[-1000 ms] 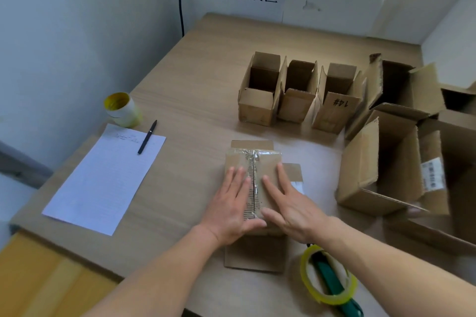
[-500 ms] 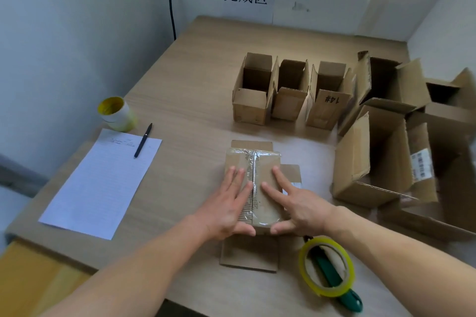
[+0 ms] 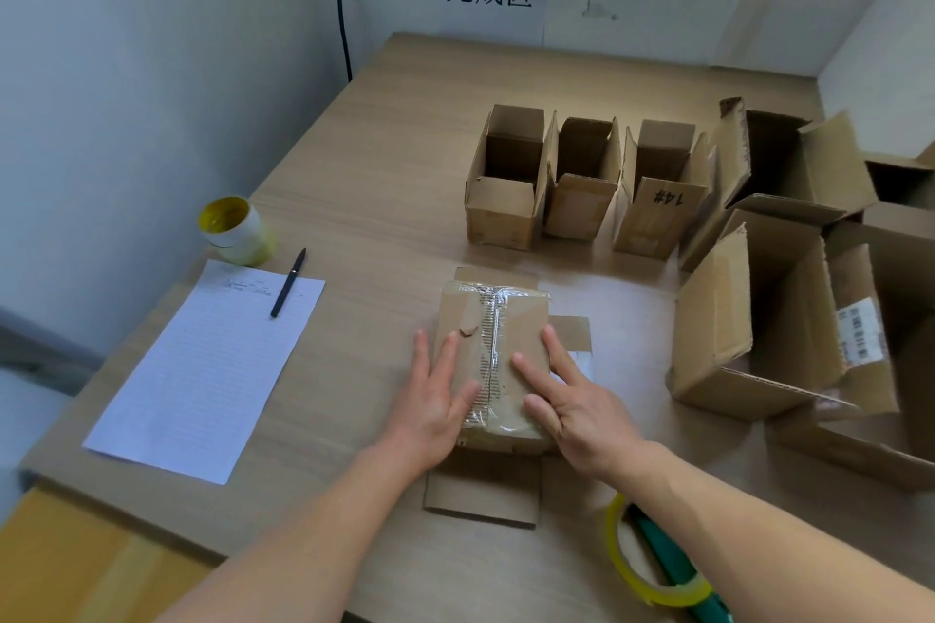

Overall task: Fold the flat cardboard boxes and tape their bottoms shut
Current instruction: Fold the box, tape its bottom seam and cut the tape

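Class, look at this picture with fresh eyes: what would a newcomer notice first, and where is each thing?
The left hand and right hand press flat on the taped bottom of an upturned box at the near middle of the table. Behind it three small open boxes stand in a row, with larger boxes to their right. A yellow tape roll lies by the front edge.

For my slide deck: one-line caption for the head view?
Left hand and right hand press flat on the taped cardboard box.
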`<action>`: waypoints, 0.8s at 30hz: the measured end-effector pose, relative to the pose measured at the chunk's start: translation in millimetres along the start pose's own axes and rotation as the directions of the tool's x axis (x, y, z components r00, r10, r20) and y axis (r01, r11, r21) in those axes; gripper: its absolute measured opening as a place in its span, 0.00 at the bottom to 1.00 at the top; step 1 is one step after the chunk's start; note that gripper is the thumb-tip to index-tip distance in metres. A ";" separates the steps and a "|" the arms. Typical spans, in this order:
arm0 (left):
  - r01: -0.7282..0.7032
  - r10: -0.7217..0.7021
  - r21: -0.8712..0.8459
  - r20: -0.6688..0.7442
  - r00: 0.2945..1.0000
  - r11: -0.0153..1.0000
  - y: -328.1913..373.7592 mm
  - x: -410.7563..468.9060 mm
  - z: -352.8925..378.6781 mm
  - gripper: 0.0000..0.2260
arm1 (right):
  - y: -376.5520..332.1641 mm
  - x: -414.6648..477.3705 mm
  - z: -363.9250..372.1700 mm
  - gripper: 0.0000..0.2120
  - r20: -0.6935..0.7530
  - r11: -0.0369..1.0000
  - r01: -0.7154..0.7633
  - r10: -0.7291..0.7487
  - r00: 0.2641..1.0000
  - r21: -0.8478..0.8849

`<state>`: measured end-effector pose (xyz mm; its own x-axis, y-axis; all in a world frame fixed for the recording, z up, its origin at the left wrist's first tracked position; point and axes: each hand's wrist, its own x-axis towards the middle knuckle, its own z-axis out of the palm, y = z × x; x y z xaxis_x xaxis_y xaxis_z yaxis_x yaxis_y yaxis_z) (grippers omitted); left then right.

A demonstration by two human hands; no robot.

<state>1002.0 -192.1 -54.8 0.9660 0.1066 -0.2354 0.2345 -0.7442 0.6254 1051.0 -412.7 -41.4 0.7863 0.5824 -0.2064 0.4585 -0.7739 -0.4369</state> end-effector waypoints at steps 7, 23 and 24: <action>0.172 -0.184 -0.143 -0.076 0.980 0.975 3.3 -3.1 0.7 0.43 | -2.6 3.2 1.2 0.31 0.006 0.998 -0.036 0.035 0.999 0.044; -0.027 0.035 -0.041 0.215 0.976 0.999 -19.0 -8.2 -15.8 0.56 | -5.7 5.8 -18.0 0.48 0.247 0.999 0.051 -0.051 0.968 0.006; -0.008 0.019 -0.055 0.199 0.980 0.998 -16.4 -6.1 -18.0 0.57 | -7.1 5.9 -22.1 0.50 0.215 0.999 0.014 -0.023 0.976 0.045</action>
<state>994.2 -168.8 -50.2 0.9295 -0.0411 -0.3665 0.2319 -0.7076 0.6674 1061.5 -409.2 -20.2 0.6681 0.6401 -0.3794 0.4501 -0.7537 -0.4789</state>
